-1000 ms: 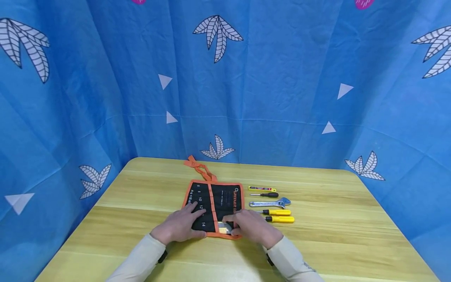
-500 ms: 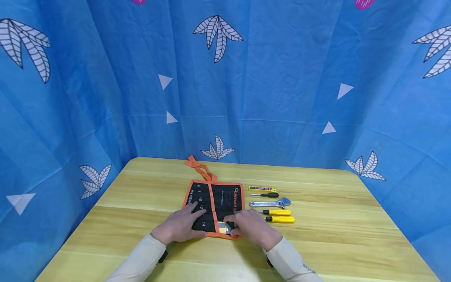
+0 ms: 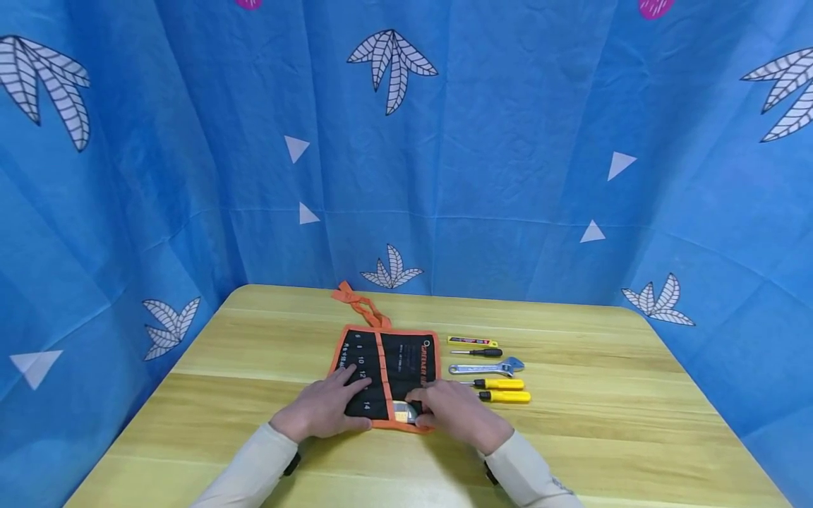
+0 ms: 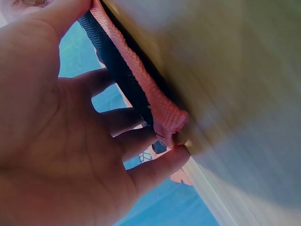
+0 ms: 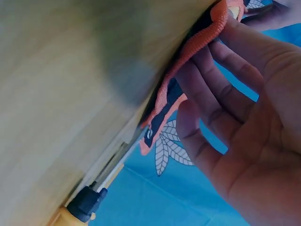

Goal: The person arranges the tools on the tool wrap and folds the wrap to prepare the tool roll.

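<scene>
A black tool roll with orange trim [image 3: 396, 363] lies unrolled in the middle of the wooden table [image 3: 622, 423]. My left hand [image 3: 336, 396] rests flat on its near left part, fingers spread over the numbered pockets. In the left wrist view the fingers [image 4: 136, 141] lie against the orange edge [image 4: 155, 101]. My right hand [image 3: 424, 409] is at the roll's near right corner. Its thumb and fingers pinch a small yellow and silver tool [image 3: 401, 411] sitting in a pocket. The right wrist view shows its fingers [image 5: 211, 84] against the orange trim [image 5: 186, 54].
Right of the roll lie a yellow blade case [image 3: 473, 341], a black-handled screwdriver [image 3: 484, 352], an adjustable wrench [image 3: 485, 367] and two yellow-handled screwdrivers [image 3: 502, 384] [image 3: 507, 396]. Orange tie straps [image 3: 358, 302] trail behind the roll. Blue patterned cloth [image 3: 508, 176] surrounds the table.
My right hand has slid slightly toward the table's near edge at the small tool. The left hand and the roll have stayed still.
</scene>
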`<state>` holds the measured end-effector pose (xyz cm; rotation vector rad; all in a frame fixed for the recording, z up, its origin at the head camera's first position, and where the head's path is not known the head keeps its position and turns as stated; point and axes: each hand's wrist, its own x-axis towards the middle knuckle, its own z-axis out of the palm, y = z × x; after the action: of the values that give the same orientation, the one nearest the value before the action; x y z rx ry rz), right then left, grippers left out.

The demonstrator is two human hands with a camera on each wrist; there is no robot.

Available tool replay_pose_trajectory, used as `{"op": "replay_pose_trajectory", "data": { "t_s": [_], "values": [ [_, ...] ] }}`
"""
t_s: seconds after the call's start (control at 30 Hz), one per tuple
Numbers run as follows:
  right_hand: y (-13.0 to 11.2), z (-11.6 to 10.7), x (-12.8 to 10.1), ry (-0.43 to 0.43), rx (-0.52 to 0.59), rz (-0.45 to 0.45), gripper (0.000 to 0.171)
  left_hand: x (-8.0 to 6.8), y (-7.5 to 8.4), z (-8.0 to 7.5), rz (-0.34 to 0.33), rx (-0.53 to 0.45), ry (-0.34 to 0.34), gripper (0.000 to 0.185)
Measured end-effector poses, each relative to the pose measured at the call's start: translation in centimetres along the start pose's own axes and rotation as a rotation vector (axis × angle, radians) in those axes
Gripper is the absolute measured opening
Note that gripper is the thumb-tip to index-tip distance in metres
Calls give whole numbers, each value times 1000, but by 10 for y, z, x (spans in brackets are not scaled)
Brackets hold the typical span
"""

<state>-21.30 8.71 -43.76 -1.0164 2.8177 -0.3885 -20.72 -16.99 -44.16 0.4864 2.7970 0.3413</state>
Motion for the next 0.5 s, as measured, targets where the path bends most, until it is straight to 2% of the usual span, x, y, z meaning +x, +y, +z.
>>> {"op": "replay_pose_trajectory", "data": {
  "t_s": [0.27,0.5],
  "values": [
    [15,-20,-11,44,91,5,33,-1,-2,0,13,0,9,80],
    [37,-34,-31,132,67,8,32,0,-4,2,16,2,14,80]
  ]
}}
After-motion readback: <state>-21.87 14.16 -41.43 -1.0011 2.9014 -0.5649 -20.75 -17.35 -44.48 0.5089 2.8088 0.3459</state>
